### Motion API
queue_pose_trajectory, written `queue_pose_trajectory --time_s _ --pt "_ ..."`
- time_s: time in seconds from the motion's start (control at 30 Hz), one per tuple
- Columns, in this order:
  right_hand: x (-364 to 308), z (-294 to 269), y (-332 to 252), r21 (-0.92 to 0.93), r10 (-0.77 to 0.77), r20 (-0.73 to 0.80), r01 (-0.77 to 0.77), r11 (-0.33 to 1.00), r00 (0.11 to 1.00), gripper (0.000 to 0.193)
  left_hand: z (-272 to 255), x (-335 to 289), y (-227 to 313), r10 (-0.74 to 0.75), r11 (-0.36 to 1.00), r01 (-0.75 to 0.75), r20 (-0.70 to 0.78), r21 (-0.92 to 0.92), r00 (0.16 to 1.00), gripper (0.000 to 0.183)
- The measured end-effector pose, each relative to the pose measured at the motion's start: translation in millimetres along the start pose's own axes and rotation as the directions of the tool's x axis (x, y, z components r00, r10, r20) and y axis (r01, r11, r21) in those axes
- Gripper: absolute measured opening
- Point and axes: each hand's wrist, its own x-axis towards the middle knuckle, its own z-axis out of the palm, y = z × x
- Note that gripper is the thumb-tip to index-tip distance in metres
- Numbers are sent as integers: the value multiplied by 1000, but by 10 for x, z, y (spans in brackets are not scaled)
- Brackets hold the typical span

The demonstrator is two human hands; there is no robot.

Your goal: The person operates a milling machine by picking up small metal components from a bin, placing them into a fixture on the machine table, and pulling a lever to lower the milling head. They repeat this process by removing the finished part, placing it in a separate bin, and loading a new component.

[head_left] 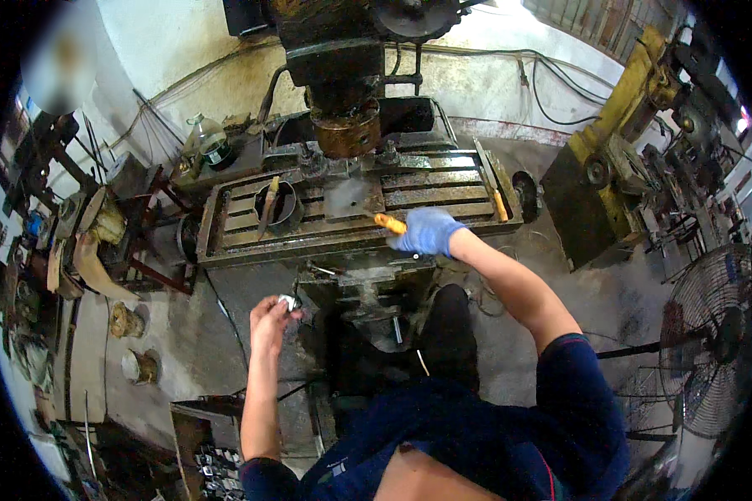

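Orange-handled tool (pixel 390 223) lying at the front edge of the slotted machine worktop (pixel 443 179), long axis running left to right, handle end nearest the glove, working end pointing left toward the flat metal plate (pixel 347 199) under the machine head (pixel 348 125). Tip too small to identify. Right hand (pixel 427 231), in a blue glove, closed around the handle, arm stretched forward and to the left across the body. Left hand (pixel 269 321), bare, held low and well short of the worktop, fingers pinched on a small shiny metal piece (pixel 289 301); kind of piece not discernible. Right hand clearly the nearer to the plate; left hand well apart from it, below and to the left. Round metal cup (pixel 281 206) with a brush standing in it at the left part of the worktop, apart from both hands. Floor fan (pixel 714 338) at far right.
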Motion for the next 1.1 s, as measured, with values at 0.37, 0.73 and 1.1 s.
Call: queue_pose_trajectory --time_s 0.37,0.73,1.1 --pt "-584 -135 416 -97 26 -45 -30 995 999 66 1491 1151 447 232 919 -305 284 249 930 7" --pt "-216 -147 474 62 -142 92 137 989 986 58 1530 1547 521 568 253 -513 303 821 765 18" --pt "199 869 944 433 -3 -240 109 895 971 42 1717 1841 444 524 17 -528 442 849 728 19"
